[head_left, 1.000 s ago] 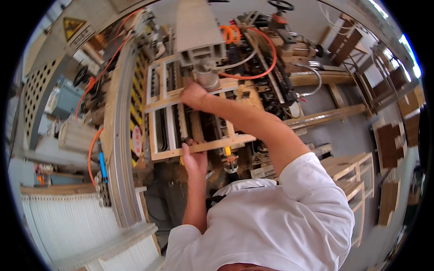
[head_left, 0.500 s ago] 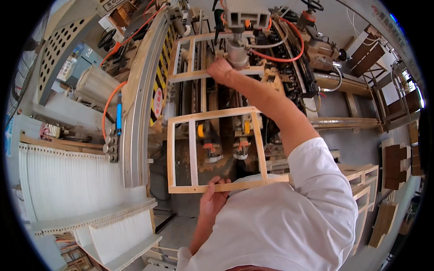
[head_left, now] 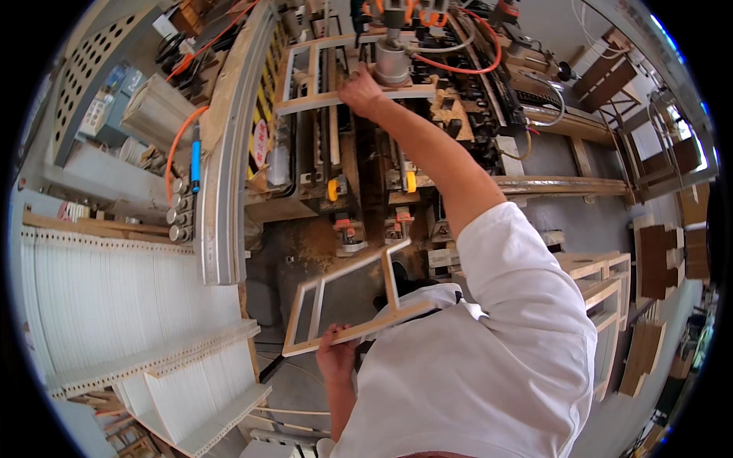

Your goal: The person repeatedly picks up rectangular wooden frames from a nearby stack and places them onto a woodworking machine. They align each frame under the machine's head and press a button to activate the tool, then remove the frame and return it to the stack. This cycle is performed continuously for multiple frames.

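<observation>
My left hand (head_left: 337,356) is closed around the near rail of a light wooden frame (head_left: 385,320), holding it low and tilted close to my shirt. This frame is a rectangle with a crossbar towards its left end. Stretched far forward, my right hand (head_left: 362,92) is closed over the near rail of a second wooden frame (head_left: 309,102), which lies on the machine. Its fingertips are partly hidden. Just right of that hand, a metal cylinder (head_left: 392,62) of the machine stands above the second frame.
Yellow rollers (head_left: 333,189) and orange-tipped clamps sit at the machine's near end. A metal beam (head_left: 221,153) with a striped guard runs along its left. White slatted stacks (head_left: 122,298) stand at left, wooden frames (head_left: 603,294) at right. Red and orange hoses (head_left: 473,72) loop overhead.
The frame in my left hand has dropped towards me and tilted away from level. My right hand remains at the far frame's near rail. The whole view has shifted slightly.
</observation>
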A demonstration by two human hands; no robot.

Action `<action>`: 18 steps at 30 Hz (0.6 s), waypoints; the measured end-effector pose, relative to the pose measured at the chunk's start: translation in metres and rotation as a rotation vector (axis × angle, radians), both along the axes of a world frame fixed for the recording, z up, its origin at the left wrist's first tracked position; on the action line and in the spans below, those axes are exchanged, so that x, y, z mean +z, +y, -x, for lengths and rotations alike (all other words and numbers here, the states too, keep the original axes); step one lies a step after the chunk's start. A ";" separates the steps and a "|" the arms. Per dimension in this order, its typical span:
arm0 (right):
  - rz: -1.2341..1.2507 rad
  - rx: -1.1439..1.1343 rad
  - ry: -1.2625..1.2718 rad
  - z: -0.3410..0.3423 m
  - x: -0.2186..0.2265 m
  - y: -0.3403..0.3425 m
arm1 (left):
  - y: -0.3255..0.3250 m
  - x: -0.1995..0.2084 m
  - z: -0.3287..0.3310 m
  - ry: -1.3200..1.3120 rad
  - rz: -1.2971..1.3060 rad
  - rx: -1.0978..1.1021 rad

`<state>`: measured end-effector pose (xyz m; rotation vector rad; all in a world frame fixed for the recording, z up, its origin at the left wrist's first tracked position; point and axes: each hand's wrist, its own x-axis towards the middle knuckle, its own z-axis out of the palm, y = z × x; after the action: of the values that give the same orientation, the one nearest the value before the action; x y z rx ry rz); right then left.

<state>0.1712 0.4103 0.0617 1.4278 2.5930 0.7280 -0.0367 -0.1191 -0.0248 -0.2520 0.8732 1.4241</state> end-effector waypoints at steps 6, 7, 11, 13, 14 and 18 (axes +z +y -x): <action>0.021 -0.025 -0.069 -0.002 -0.004 0.008 | 0.000 -0.072 0.032 0.170 0.205 0.051; -0.016 -0.018 -0.070 -0.002 -0.006 0.006 | 0.001 -0.083 0.033 0.209 0.214 0.015; 0.007 -0.017 -0.055 -0.006 0.002 0.004 | 0.015 -0.119 0.033 0.314 0.163 -0.127; 0.008 0.002 -0.037 -0.009 0.006 0.003 | 0.020 -0.145 0.034 0.388 0.077 -0.195; 0.033 0.037 -0.003 -0.002 0.009 0.003 | 0.012 -0.169 0.038 0.450 0.029 -0.215; 0.091 0.056 0.031 -0.007 0.007 0.007 | 0.033 -0.160 0.020 0.251 0.064 -0.206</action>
<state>0.1781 0.4169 0.0683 1.3570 2.6621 0.5908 -0.0566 -0.0863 -0.1844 -0.0289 1.1186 1.2521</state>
